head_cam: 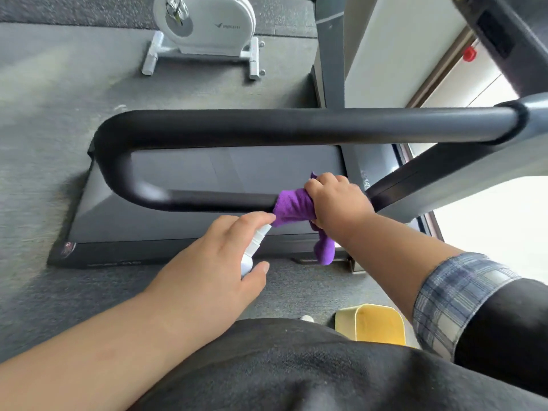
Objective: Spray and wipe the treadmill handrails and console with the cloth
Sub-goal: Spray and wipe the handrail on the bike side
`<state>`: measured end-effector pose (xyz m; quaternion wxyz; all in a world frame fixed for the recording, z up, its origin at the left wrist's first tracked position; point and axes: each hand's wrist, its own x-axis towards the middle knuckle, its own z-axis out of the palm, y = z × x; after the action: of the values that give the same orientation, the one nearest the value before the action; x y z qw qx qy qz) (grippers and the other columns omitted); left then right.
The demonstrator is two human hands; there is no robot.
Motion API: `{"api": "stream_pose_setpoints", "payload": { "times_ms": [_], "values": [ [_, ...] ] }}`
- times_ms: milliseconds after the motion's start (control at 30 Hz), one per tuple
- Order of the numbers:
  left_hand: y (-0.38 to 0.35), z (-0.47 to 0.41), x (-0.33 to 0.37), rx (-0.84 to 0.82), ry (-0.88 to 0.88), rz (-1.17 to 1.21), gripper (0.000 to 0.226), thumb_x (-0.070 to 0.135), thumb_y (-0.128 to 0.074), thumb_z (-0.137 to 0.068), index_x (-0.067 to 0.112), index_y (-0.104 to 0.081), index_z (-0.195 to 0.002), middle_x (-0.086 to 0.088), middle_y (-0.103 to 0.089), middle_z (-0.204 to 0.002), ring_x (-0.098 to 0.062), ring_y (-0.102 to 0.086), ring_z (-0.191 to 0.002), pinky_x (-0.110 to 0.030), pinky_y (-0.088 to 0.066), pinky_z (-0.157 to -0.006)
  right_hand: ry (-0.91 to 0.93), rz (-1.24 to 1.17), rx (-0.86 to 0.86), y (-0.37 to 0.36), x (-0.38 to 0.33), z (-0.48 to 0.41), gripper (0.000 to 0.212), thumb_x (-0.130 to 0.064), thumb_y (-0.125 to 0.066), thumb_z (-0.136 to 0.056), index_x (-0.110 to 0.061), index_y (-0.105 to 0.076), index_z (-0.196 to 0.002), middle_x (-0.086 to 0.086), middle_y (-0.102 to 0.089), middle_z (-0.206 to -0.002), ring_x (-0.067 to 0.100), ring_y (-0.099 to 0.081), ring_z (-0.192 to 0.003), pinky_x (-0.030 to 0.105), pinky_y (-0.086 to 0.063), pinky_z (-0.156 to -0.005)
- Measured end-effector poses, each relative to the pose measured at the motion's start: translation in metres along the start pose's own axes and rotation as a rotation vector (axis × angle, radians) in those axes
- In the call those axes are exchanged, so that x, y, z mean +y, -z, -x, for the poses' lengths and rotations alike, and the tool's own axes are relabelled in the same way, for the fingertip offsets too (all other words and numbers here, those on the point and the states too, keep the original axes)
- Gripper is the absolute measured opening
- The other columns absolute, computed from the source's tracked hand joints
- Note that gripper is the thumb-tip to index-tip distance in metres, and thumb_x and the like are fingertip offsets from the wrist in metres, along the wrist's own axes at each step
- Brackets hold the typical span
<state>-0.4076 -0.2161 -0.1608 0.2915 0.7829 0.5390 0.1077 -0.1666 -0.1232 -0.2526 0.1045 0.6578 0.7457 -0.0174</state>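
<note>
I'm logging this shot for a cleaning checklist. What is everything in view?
handrail: one, black, U-shaped loop across the middle
cloth: one, purple, wrapped round the handrail's lower bar, one end hanging down
spray bottle: one, white, in the left hand, nozzle near the cloth
treadmill deck: one, black, on the floor below the handrail
exercise machine: one, white, on the floor at the top
bin: one, yellow, on the floor, lower right
floor: one, grey, all around
left hand: one, holds the spray bottle
right hand: one, grips the cloth on the handrail
</note>
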Motion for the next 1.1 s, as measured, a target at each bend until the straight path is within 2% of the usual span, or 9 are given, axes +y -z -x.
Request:
{"api": "stream_pose_setpoints", "payload": {
  "times_ms": [200, 400, 533, 767, 867, 967, 1100],
  "values": [
    [-0.018, -0.012, 0.026, 0.012, 0.030, 0.021, 0.057, 0.046, -0.054, -0.089, 0.058, -0.017, -0.130, 0.022, -0.036, -0.127, -0.005, -0.051, -0.099, -0.024, -0.038, -0.081, 0.032, 0.145, -0.011, -0.009, 0.038, 0.016, 0.063, -0.012, -0.075, -0.073, -0.018, -0.044, -0.127, 0.006, -0.052, -0.115, 0.029, -0.054, -0.103, 0.038, -0.043, -0.088],
    [-0.020, 0.001, 0.016, 0.067, 0.147, 0.050, 0.058, 0.047, -0.054, -0.089, 0.056, -0.018, -0.133, 0.022, -0.035, -0.132, -0.004, -0.053, -0.100, -0.025, -0.040, -0.085, 0.063, 0.115, -0.001, -0.011, 0.023, 0.001, 0.050, -0.036, -0.075, -0.077, -0.023, -0.053, -0.121, 0.002, -0.056, -0.110, 0.027, -0.056, -0.099, 0.038, -0.047, -0.081],
    [-0.013, 0.018, 0.001, 0.118, 0.228, 0.077, 0.057, 0.046, -0.055, -0.088, 0.056, -0.019, -0.133, 0.022, -0.036, -0.129, -0.004, -0.051, -0.101, -0.027, -0.042, -0.086, 0.160, 0.064, 0.026, 0.002, -0.018, -0.012, 0.043, -0.043, -0.065, -0.084, -0.023, -0.054, -0.120, 0.002, -0.057, -0.111, 0.028, -0.056, -0.100, 0.037, -0.041, -0.076],
    [0.000, 0.041, -0.037, 0.176, 0.327, 0.082, 0.058, 0.044, -0.056, -0.087, 0.059, -0.019, -0.129, 0.022, -0.035, -0.131, -0.006, -0.051, -0.105, -0.030, -0.044, -0.086, 0.273, -0.018, 0.101, 0.029, -0.143, -0.044, 0.038, -0.034, -0.066, -0.085, -0.021, -0.053, -0.119, 0.003, -0.056, -0.111, 0.029, -0.056, -0.102, 0.036, -0.033, -0.071],
    [0.008, 0.046, -0.053, 0.187, 0.337, 0.090, 0.058, 0.044, -0.057, -0.087, 0.061, -0.019, -0.127, 0.023, -0.034, -0.128, -0.003, -0.048, -0.103, -0.028, -0.040, -0.082, 0.299, -0.042, 0.130, 0.037, -0.182, -0.054, 0.039, -0.030, -0.066, -0.083, -0.021, -0.053, -0.118, 0.004, -0.056, -0.112, 0.029, -0.056, -0.103, 0.036, -0.033, -0.072],
    [0.014, 0.044, -0.068, 0.190, 0.319, 0.098, 0.060, 0.042, -0.059, -0.086, 0.060, -0.020, -0.128, 0.022, -0.035, -0.128, -0.004, -0.049, -0.105, -0.027, -0.039, -0.082, 0.306, -0.074, 0.150, 0.042, -0.208, -0.061, 0.039, -0.030, -0.067, -0.082, -0.020, -0.054, -0.118, 0.004, -0.057, -0.112, 0.029, -0.056, -0.103, 0.036, -0.034, -0.073],
    [0.019, 0.035, -0.078, 0.158, 0.252, 0.076, 0.061, 0.040, -0.061, -0.087, 0.060, -0.021, -0.129, 0.022, -0.035, -0.122, -0.001, -0.045, -0.103, -0.022, -0.032, -0.077, 0.283, -0.091, 0.167, 0.041, -0.205, -0.059, 0.037, -0.035, -0.063, -0.088, -0.020, -0.053, -0.120, 0.004, -0.056, -0.113, 0.029, -0.056, -0.103, 0.035, -0.034, -0.073]
  ]
}}
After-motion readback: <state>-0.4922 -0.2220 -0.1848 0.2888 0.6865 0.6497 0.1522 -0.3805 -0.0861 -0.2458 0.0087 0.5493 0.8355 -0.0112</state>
